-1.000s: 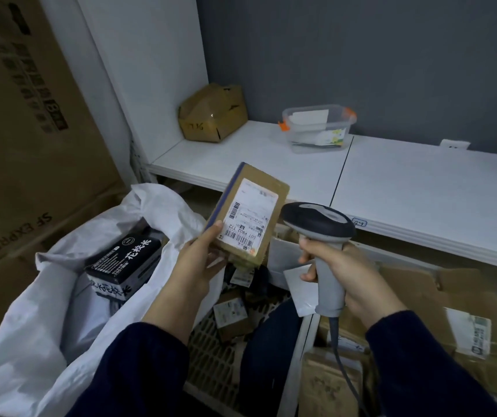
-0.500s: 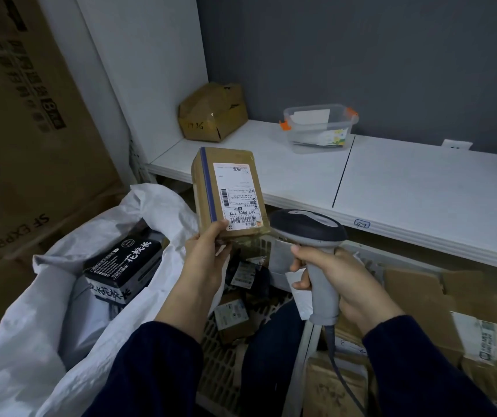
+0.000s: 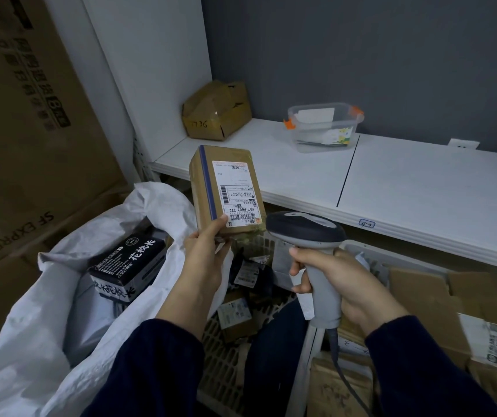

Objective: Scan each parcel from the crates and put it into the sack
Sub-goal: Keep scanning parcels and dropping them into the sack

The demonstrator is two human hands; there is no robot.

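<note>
With left hand [image 3: 208, 257] pinching cardboard parcel [image 3: 201, 188] at lower corner, steady it; tilt barcode scanner [image 3: 307, 233], gripped in right hand [image 3: 349, 284], toward shipping label [image 3: 236, 192].

Premises presenting as parcel sorting room of courier depot. Large cartons [image 3: 30, 206] printed "SF EXPRESS" standing at left. White woven sack [image 3: 45, 341] lying open, black printed box [image 3: 129, 266] sitting inside. Slatted plastic crates [image 3: 226, 365] holding mixed labelled parcels [image 3: 235, 317]. Left hand [image 3: 205, 254] gripping brown parcel [image 3: 205, 191] bearing barcoded shipping label; right hand [image 3: 352, 284] gripping corded barcode scanner [image 3: 307, 233]. White shelf [image 3: 421, 188] carrying handwritten tag [image 3: 366, 224] on front edge; taped carton [image 3: 215, 111] showing pen-marked number sitting on it.
</note>
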